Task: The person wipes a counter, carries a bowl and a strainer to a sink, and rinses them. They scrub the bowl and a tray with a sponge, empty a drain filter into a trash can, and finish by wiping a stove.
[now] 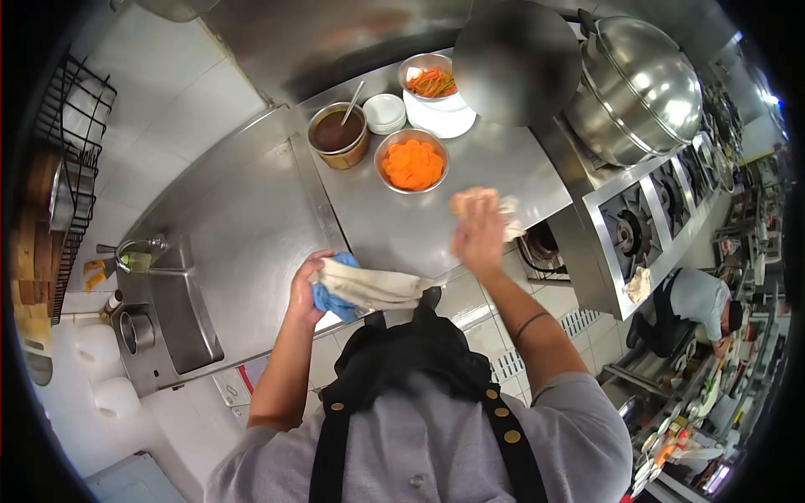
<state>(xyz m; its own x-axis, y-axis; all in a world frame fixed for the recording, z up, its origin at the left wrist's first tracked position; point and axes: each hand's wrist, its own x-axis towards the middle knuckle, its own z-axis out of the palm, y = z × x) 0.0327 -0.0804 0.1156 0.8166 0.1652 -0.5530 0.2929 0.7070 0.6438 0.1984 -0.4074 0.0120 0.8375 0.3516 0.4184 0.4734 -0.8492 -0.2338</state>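
Observation:
My left hand (303,289) is closed on a folded off-white cloth (373,285) and a blue cloth (335,304) bunched against it, held in front of the apron at the counter's front edge. My right hand (480,230), slightly smeared by motion, is over the right part of the steel counter (381,222). A pale crumpled cloth (511,220) shows beside its fingers, apparently gripped under them. Beyond the hands stands a metal bowl of sliced carrots (412,165).
Behind the carrots are a pot of dark sauce (337,132) with a spoon, stacked small plates (385,112) and a bowl of vegetable strips (431,82). A sink (186,323) lies left; a gas stove (629,235) stands right. Another person (696,302) crouches farther right.

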